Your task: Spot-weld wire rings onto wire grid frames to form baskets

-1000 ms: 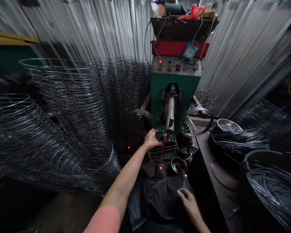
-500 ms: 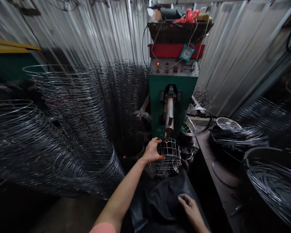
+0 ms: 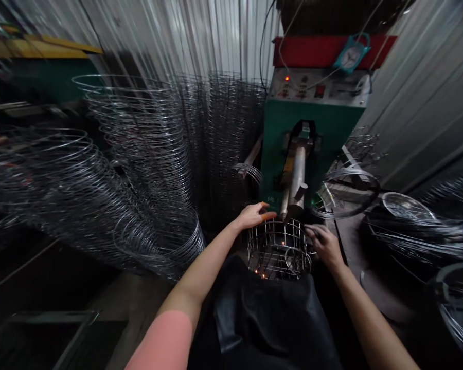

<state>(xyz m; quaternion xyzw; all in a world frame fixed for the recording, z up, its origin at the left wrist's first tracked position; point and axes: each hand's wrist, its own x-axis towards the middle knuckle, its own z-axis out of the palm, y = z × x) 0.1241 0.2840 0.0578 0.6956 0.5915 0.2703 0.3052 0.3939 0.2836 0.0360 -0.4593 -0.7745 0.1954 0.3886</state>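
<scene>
A round wire basket (image 3: pixel 278 252) of welded steel rods stands in front of me, its top rim just under the steel arm of a green welding machine (image 3: pixel 312 128). The arm's tip (image 3: pixel 296 200) is at the basket's far rim. My left hand (image 3: pixel 252 216), with orange tape on its fingertips, lies open with the fingers at that far rim. My right hand (image 3: pixel 324 244) has its fingers curled around the basket's right side. A black apron (image 3: pixel 262 318) covers my lap below the basket, hiding the basket's lower edge.
Tall stacks of steel wire rings (image 3: pixel 139 154) rise to the left of the machine, and more wire lies in dark tubs (image 3: pixel 405 226) on the right. A corrugated metal wall (image 3: pixel 185 41) stands behind, and a wire-strewn bench (image 3: pixel 351 226) runs along the right.
My right hand has risen from the apron to the basket's right side. My left hand has slid up to the far rim. The whole view has shifted, with the machine now larger and further right.
</scene>
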